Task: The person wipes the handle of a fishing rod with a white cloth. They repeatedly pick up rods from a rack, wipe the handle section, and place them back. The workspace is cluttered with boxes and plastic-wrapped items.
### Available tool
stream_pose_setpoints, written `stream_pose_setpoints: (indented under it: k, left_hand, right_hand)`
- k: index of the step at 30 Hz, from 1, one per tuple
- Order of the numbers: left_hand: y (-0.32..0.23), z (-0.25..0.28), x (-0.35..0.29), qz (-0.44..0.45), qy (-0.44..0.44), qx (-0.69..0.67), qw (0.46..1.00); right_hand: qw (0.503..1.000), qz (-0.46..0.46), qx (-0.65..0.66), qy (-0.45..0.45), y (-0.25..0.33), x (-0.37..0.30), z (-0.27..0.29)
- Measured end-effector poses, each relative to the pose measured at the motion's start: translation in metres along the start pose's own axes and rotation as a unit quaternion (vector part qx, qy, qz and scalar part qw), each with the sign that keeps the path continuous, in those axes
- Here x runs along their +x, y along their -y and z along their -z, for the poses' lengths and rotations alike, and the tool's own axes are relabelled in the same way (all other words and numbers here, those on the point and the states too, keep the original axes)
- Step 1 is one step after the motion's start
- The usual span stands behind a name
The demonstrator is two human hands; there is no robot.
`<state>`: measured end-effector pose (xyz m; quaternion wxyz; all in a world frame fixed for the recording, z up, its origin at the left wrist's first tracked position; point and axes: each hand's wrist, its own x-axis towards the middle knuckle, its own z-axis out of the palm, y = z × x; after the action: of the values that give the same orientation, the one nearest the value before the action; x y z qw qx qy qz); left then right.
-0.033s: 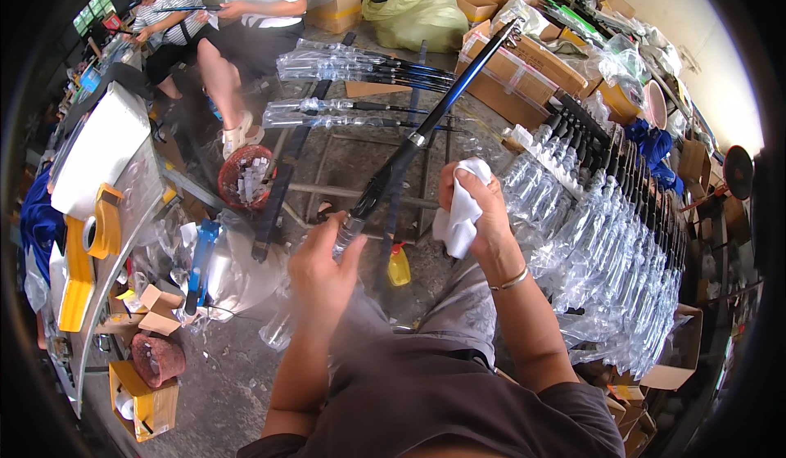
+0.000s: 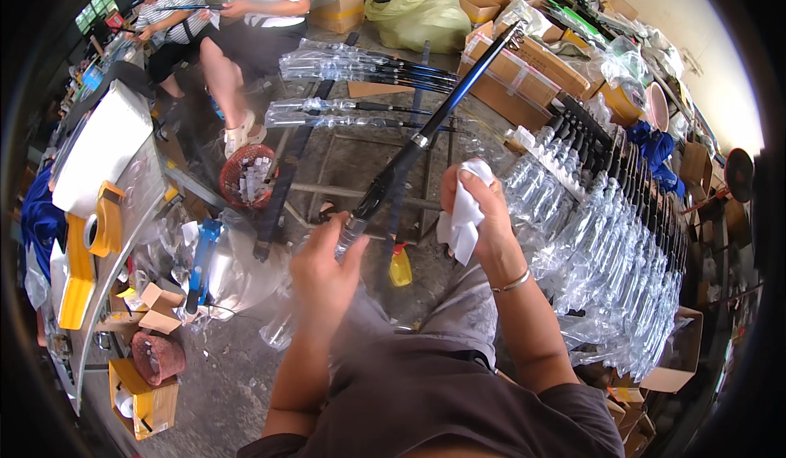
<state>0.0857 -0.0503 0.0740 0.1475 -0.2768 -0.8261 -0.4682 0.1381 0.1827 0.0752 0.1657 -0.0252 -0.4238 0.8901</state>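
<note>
My left hand (image 2: 322, 263) is closed round the lower end of a telescopic fishing rod (image 2: 398, 163), where clear plastic shows at its grip. The rod tilts away from me to the upper right, black at the handle and glossy blue further up, with metal line guides near its far end. In my right hand (image 2: 494, 227) a white cloth (image 2: 468, 209) is bunched between the fingers, a corner hanging down. The cloth is beside the rod, apart from it.
Plastic-sleeved rods (image 2: 327, 67) lie across a metal rack (image 2: 360, 192) ahead. Many more sleeved rods (image 2: 606, 245) stand in a row at right. A red basket (image 2: 232, 181) holds small pale pieces. Two people sit at upper left. Cardboard boxes (image 2: 508, 81) stand beyond.
The cloth's loose corner hangs slightly lower in my right hand. My left hand and the rod have hardly moved.
</note>
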Motion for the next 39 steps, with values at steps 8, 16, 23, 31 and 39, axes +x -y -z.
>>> stream_pose_setpoints:
  k: [8,16,23,31,39]
  left_hand:
    - [0.000,0.004,-0.002,-0.029,-0.005,0.098,0.995]
    - [-0.002,0.008,-0.006,-0.055,-0.012,0.182,0.982]
    - [-0.001,0.003,-0.007,-0.061,-0.020,0.199,0.978]
    - [-0.005,0.006,-0.003,-0.047,-0.005,0.160,0.986]
    - [-0.009,0.011,-0.003,-0.057,-0.035,0.167,0.984]
  right_hand:
    - [0.881,0.129,-0.452,-0.048,0.018,-0.009,-0.048]
    - [0.593,0.319,-0.739,0.015,0.032,-0.001,-0.073]
    - [0.494,0.335,-0.790,0.139,-0.004,-0.022,-0.080]
    - [0.466,0.391,-0.785,0.119,0.014,-0.007,-0.076]
    - [0.498,0.368,-0.780,0.086,0.025,-0.006,-0.076]
